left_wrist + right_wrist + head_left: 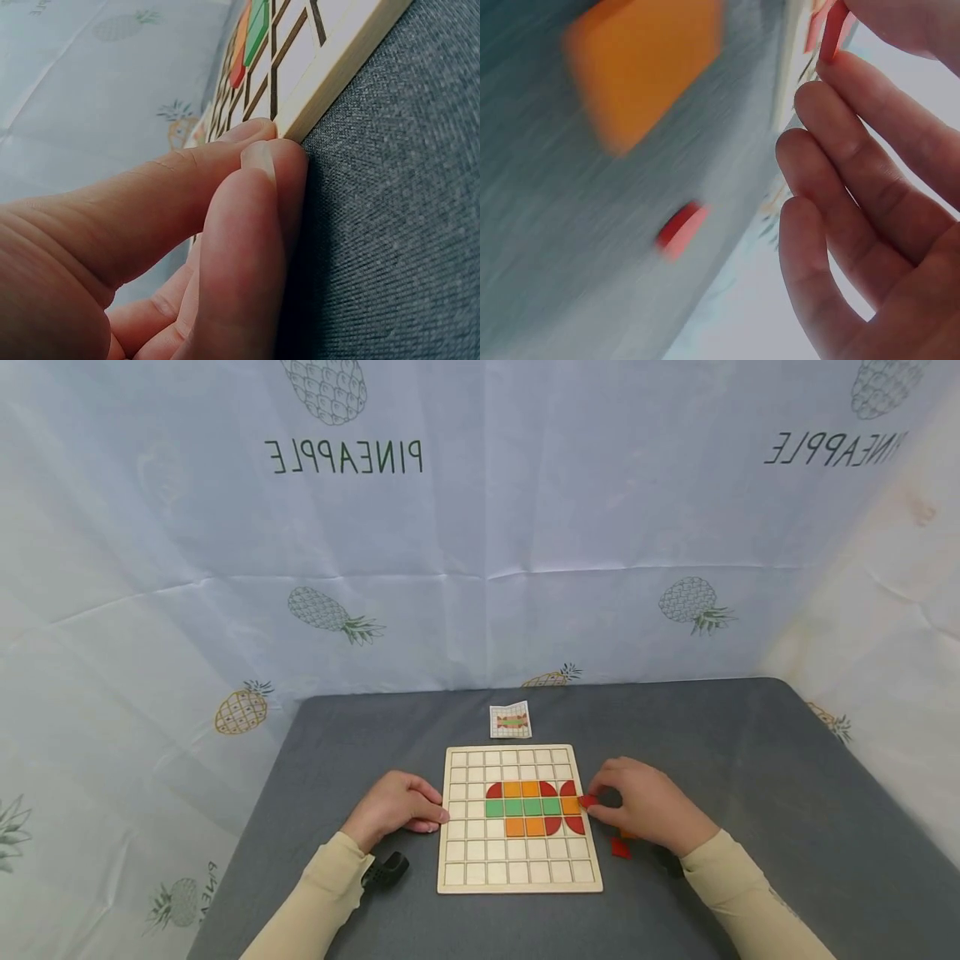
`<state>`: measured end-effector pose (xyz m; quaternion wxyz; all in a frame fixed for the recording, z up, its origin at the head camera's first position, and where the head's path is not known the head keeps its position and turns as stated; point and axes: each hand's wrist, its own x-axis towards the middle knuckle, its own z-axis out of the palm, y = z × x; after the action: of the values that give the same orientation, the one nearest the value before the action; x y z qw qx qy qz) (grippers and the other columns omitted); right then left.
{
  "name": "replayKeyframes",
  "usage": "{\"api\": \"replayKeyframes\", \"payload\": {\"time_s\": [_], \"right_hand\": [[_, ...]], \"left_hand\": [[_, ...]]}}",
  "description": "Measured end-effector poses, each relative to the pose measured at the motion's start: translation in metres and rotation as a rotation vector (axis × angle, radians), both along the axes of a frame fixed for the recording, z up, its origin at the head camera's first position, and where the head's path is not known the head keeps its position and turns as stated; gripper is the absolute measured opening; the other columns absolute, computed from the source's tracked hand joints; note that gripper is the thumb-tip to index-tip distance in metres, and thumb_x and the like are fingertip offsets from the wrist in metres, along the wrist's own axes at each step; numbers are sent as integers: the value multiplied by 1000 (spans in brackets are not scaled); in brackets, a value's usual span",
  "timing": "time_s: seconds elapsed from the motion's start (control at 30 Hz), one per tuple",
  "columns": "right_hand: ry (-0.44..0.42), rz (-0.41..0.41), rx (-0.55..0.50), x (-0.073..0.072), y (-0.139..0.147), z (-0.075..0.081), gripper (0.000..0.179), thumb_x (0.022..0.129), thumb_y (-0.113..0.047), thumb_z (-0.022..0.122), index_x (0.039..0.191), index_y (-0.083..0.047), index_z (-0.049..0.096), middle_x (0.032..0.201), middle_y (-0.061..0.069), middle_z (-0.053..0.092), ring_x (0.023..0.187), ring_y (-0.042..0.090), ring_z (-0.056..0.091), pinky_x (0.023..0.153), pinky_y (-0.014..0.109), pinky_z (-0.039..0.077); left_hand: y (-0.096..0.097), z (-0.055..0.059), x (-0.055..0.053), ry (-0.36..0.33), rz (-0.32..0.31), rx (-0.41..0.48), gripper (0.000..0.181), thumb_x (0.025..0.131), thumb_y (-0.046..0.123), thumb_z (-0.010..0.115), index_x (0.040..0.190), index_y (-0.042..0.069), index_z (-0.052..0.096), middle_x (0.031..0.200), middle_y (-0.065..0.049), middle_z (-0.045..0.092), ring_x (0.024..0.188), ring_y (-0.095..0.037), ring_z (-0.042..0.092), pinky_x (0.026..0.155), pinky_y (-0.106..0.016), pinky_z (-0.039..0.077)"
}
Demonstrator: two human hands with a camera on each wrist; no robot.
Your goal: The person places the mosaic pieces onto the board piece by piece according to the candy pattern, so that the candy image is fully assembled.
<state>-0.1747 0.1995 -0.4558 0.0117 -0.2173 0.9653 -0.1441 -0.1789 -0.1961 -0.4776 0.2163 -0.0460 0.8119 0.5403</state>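
Note:
A wooden grid board lies on the grey table, with green, orange and red tiles in its upper and middle squares. My left hand pinches the board's left edge; the left wrist view shows thumb and fingertip meeting at the wooden rim. At the board's right side, my right hand holds a red tile between thumb and index finger. That same red tile shows edge-on in the right wrist view, while the other fingers stretch out loosely.
Beside the right hand a loose red piece lies on the table, with an orange tile near it. Beyond the board's far edge is a small pattern card. A pineapple-print cloth hangs behind the table.

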Motion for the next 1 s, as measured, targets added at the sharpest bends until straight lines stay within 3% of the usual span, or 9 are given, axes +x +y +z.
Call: {"api": "replayKeyframes", "payload": {"time_s": [0.2, 0.5, 1.0], "right_hand": [[32, 75, -50, -4, -40, 0, 15, 88, -32, 92, 94, -25, 81, 93, -12, 68, 84, 7, 59, 73, 27, 57], [74, 190, -112, 4, -95, -4, 17, 87, -34, 93, 87, -26, 77, 84, -13, 64, 76, 1, 49, 64, 21, 45], [99, 248, -24, 9, -122, -6, 22, 86, -36, 93, 87, -20, 79, 78, -10, 62, 69, 4, 44, 64, 23, 43]], "left_hand": [[-2, 1, 0, 8, -3, 6, 31, 81, 13, 95, 104, 1, 78, 88, -10, 81, 69, -11, 76, 69, -30, 67], [-1, 0, 1, 9, -1, 9, 31, 79, 12, 96, 102, 1, 78, 86, -9, 80, 66, -11, 75, 68, -30, 67], [1, -1, -1, -1, 9, -5, 30, 80, 14, 96, 101, 2, 78, 86, -9, 81, 68, -11, 76, 68, -30, 67]]}}
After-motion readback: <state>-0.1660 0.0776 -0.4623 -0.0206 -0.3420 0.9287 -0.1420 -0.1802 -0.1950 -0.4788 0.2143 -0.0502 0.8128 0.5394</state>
